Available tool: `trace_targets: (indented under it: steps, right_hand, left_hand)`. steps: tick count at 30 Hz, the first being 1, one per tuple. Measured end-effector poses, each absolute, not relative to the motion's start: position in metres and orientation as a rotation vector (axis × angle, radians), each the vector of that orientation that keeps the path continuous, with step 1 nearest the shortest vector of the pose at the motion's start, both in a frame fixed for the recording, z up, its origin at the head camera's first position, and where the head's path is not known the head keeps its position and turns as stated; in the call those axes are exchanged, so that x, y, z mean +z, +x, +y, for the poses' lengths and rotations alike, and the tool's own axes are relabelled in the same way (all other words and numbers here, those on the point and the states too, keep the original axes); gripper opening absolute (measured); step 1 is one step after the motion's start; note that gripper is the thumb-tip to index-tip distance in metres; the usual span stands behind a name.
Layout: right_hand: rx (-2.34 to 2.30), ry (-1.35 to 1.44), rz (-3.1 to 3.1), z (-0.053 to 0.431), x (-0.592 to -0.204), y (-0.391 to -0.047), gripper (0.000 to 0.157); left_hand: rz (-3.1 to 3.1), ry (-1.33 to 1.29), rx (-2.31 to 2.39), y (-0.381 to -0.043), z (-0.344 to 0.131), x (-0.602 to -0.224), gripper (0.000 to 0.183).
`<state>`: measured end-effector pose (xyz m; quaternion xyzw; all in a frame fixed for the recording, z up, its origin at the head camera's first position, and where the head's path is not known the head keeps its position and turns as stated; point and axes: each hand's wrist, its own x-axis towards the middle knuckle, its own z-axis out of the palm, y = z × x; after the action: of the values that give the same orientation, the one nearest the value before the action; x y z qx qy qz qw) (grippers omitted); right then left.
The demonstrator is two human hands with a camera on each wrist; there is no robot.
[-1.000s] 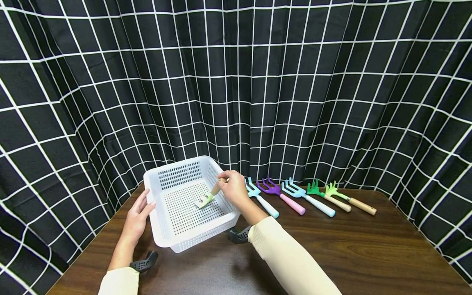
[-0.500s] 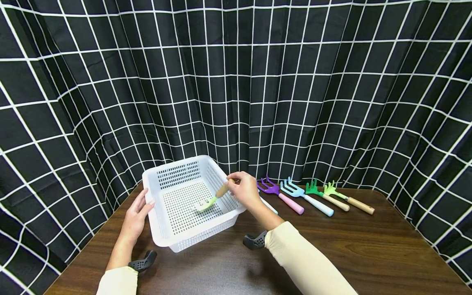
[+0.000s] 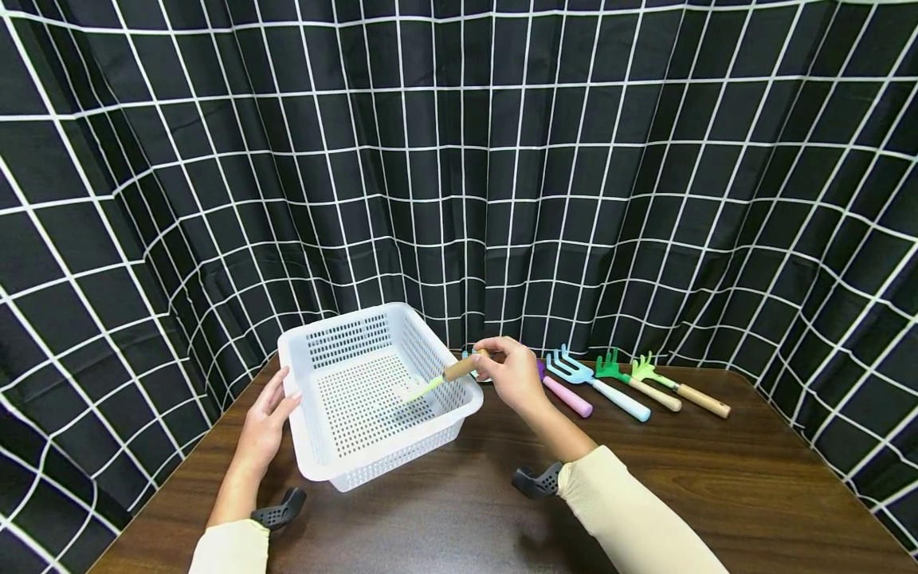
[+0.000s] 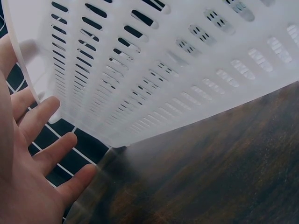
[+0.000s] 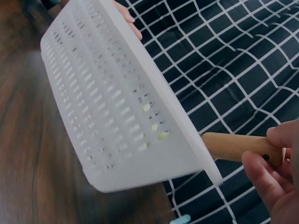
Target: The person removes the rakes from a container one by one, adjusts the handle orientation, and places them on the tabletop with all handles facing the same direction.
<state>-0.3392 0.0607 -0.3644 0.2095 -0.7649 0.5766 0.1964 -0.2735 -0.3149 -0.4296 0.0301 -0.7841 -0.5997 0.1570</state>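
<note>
A white perforated basket (image 3: 380,446) stands tilted at the left of the table. My left hand (image 3: 265,414) holds its left rim, thumb on the near side; the left wrist view shows that hand's fingers (image 4: 60,149) spread beside the basket wall. My right hand (image 3: 511,373) pinches the end of the wooden handle (image 3: 459,367) of a small garden tool with a light green neck (image 3: 430,388). The handle crosses the basket's right rim, while the tool's head is inside the basket, its shape unclear. In the right wrist view the thumb and fingers meet around the handle (image 5: 229,145).
On the table (image 3: 688,478) to the right lie a purple hand rake with a pink handle (image 3: 568,397), a light blue rake (image 3: 574,368), a dark green rake (image 3: 611,367) and a light green rake (image 3: 649,369). Another light blue tool is mostly hidden behind my right hand. A black gridded curtain (image 3: 488,199) encloses the table.
My right hand has moved right with the garden tool, drawing its handle from inside the basket to across the right rim. My left hand and the basket have hardly moved.
</note>
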Motion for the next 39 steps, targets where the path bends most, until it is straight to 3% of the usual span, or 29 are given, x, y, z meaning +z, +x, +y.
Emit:
trace_targets:
  steps: [23, 39]
  right_hand:
    - [1.789, 0.659, -2.115, 0.123, -0.361, -0.327, 0.019]
    - [1.980, 0.542, -1.999, 0.150, -0.366, -0.311, 0.023]
  left_hand:
    - [-2.234, 0.106, -1.731, -0.273, -0.316, -0.432, 0.065]
    - [-2.260, 0.094, -1.698, -0.273, -0.313, -0.431, 0.064]
